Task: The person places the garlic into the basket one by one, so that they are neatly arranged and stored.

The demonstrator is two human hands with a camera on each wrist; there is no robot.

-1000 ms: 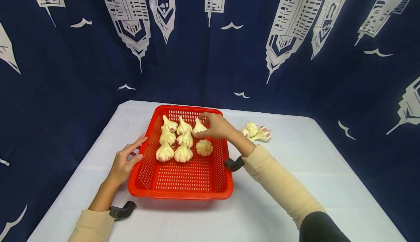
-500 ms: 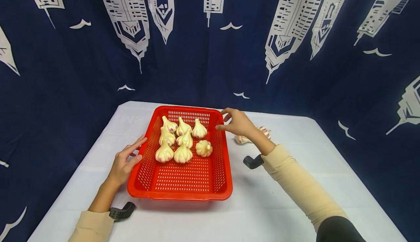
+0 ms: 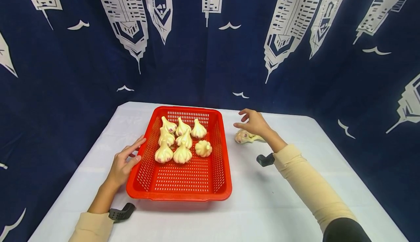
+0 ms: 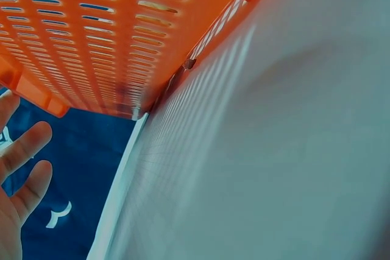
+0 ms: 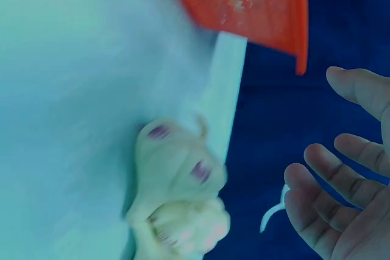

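Observation:
Several garlic bulbs [image 3: 182, 153] stand grouped in the far and left part of a red plastic basket [image 3: 210, 197]; one bulb [image 3: 203, 148] at the right has its stem toward the camera. My left hand [image 3: 122, 163] rests with its fingers at the basket's left rim. In the left wrist view its fingers show beside the slotted wall. My right hand [image 3: 257, 124] is over the table right of the basket, fingers apart and holding nothing. Beneath and beside it lie more garlic bulbs [image 3: 244, 136], partly hidden by the hand; the right wrist view shows them blurred [image 5: 180, 162].
A white cloth covers the table [image 3: 279, 205]. Behind it hangs a dark blue curtain [image 3: 183, 74] printed with white buildings. A dark wrist camera [image 3: 122, 212] sits on the left wrist, another [image 3: 265, 159] on the right.
My right hand has moved from the bulb at the basket's back right, out over the rim, to the loose bulbs on the table. The left hand has stayed at the rim.

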